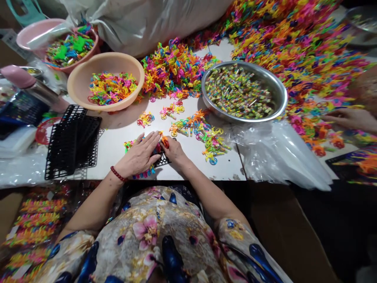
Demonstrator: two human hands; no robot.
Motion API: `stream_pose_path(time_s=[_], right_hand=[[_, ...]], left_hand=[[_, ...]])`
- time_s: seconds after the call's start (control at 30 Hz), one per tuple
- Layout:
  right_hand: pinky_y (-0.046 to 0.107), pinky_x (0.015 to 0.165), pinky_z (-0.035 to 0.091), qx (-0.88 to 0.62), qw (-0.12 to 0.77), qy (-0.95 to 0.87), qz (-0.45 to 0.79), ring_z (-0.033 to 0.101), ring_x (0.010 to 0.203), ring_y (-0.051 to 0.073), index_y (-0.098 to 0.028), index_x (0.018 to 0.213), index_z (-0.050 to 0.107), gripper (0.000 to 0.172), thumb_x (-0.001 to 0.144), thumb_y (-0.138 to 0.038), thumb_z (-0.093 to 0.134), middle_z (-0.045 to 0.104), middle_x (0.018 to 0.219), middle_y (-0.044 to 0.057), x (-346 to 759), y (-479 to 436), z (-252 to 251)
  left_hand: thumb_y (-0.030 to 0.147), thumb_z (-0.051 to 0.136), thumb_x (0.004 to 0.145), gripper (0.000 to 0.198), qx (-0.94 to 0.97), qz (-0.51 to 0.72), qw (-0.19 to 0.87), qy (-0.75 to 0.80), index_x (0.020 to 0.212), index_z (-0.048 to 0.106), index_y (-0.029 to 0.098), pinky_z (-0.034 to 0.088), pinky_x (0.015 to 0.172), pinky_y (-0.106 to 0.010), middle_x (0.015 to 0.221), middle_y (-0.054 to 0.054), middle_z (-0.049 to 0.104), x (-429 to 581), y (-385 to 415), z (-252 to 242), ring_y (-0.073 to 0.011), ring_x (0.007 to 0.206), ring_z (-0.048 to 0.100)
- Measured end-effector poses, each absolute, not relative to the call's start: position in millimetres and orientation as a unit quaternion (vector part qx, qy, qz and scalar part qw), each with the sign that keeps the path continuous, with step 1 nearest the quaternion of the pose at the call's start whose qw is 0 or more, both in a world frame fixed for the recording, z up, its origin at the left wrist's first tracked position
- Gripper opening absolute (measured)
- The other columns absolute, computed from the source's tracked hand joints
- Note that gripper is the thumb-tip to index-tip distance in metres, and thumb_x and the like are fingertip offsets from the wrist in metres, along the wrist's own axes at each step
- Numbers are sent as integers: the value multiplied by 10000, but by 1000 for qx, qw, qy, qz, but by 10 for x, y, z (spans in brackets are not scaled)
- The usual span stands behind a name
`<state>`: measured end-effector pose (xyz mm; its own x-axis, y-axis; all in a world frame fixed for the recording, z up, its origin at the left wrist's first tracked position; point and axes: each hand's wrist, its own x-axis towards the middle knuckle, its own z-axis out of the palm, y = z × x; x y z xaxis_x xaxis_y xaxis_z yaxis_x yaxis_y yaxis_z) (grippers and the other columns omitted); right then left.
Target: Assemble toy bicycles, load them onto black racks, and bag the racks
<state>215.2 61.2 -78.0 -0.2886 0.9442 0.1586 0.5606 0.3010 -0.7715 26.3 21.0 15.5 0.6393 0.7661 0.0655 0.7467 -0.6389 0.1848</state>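
Note:
My left hand (143,154) lies flat, fingers stretched out, over a row of small colourful plastic toys (129,145). Under them is a black plastic grid tray (163,160), mostly covered by my hands. My right hand (174,150) is closed at the tray's right end, its fingers around a small orange plastic toy (165,140). Just beyond my hands, loose bright toys (191,125) with little wheel shapes and clear tubes are spread on the white table (188,157).
A peach bowl (73,92) of plastic pieces and a steel bowl (282,98) of small filled tubes stand behind. Black grid trays (73,145) are stacked left; clear plastic bags (279,153) lie right. Colourful pieces (279,39) heap at the back. Another person's hand (350,120) reaches in at right.

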Motion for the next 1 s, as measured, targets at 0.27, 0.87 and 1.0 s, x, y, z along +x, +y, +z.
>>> stream_pose_path(time_s=[0.27,0.87,1.0], right_hand=[[315,795,484,-431,295,-803,286,571,862,201,-169,1042,587,220,852,-114,491,640,962,78,2155,565,-919],[318,792,458,-585,313,-699,266,578,832,210,-174,1008,572,139,938,-234,468,658,932,87,2509,711,-541],[270,716,447,-520,348,-687,369,575,730,167,-199,945,586,137,918,-308,508,666,837,23,2329,565,-590]], left_hand=[[488,368,1006,604,900,43,47,431,1552,330,232,186,1217,-543,1662,-114,183,379,206,230,-297,1530,216],[461,346,1013,604,907,38,63,414,1526,357,142,167,1253,-482,1633,-132,274,429,236,222,-252,1533,215],[489,352,1004,679,905,38,67,418,1575,238,140,153,1256,-462,1638,-133,261,427,243,219,-245,1535,207]])
